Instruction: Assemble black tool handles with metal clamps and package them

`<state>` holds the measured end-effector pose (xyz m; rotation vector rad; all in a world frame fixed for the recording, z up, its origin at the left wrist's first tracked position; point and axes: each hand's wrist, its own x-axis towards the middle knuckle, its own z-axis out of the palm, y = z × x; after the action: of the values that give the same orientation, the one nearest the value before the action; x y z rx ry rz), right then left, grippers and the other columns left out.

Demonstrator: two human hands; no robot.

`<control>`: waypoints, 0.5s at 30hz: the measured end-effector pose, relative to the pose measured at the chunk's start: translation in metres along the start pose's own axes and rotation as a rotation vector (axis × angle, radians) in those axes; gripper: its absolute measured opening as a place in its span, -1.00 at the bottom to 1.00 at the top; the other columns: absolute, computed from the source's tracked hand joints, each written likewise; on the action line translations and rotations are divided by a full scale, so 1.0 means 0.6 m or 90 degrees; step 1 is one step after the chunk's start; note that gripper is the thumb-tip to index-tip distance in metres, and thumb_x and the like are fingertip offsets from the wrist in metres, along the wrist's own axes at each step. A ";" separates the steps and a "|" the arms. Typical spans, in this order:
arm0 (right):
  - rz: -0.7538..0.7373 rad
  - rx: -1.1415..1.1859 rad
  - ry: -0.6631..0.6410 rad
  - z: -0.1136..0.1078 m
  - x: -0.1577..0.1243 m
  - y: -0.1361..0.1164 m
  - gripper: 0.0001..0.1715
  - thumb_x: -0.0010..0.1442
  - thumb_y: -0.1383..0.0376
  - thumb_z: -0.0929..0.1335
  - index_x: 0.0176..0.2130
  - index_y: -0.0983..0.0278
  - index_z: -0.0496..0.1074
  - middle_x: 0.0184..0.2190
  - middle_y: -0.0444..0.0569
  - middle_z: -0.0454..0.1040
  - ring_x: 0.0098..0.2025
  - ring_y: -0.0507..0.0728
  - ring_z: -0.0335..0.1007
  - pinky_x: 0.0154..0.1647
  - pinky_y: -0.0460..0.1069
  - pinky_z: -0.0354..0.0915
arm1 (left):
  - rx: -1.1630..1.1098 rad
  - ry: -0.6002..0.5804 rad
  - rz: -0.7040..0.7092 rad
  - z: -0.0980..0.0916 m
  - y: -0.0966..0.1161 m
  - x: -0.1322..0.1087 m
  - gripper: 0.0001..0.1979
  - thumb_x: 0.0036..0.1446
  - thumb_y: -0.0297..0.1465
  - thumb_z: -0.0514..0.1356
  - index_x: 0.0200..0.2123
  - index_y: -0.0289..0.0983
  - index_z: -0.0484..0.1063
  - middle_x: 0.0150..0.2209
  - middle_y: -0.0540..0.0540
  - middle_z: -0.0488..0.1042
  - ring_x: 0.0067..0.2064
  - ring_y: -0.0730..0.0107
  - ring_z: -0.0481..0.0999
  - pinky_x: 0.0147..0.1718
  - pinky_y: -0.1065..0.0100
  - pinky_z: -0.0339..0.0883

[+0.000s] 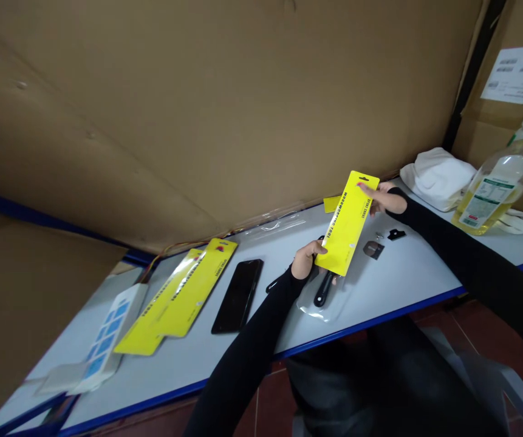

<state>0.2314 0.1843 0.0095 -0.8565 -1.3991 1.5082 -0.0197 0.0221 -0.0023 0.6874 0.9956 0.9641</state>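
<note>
To the right of the phone, the left hand and right hand pinch opposite ends of a yellow card. Tipping it could let the black-handled tool slide; a dragging right sleeve might scatter the small dark pieces. The card reads "WOODWORKING TOOL"; its other line is unclear.

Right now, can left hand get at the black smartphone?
Probably yes: the black smartphone lies on the table with nothing on top, though the left hand holds the yellow WOODWORKING TOOL card and would likely have to let go first.
</note>
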 end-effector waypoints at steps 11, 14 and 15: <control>0.123 -0.097 -0.305 0.041 -0.077 -0.022 -0.32 -0.02 -0.17 0.62 -0.21 0.31 0.55 -0.36 0.11 0.69 -0.52 0.16 0.58 -0.71 -0.03 0.43 | -0.031 -0.085 -0.043 0.031 0.006 -0.019 -0.33 0.06 0.13 0.36 -0.04 -0.35 0.64 -0.23 -0.34 0.71 -0.08 -0.23 0.72 -0.20 0.10 0.59; 0.045 -0.115 -0.252 0.029 -0.063 -0.019 -0.36 -0.07 -0.02 0.67 -0.15 0.29 0.54 -0.29 0.09 0.70 -0.50 0.13 0.57 -0.75 -0.08 0.38 | -0.032 -0.012 0.043 0.019 0.038 -0.023 -0.26 0.10 0.16 0.32 0.07 -0.35 0.59 -0.15 -0.35 0.70 0.04 -0.27 0.68 -0.13 0.07 0.59; 0.005 -0.121 -0.205 0.016 -0.055 -0.021 -0.37 -0.08 0.00 0.68 -0.16 0.29 0.53 -0.28 0.10 0.70 -0.48 0.13 0.57 -0.75 -0.08 0.37 | -0.031 0.031 0.083 0.012 0.049 -0.024 -0.25 0.12 0.19 0.28 0.09 -0.33 0.57 -0.11 -0.35 0.70 0.09 -0.27 0.65 -0.10 0.07 0.59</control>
<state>0.2370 0.1500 0.0204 -0.7550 -1.7983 1.5878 -0.0263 0.0215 0.0306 0.6976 0.9756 1.1193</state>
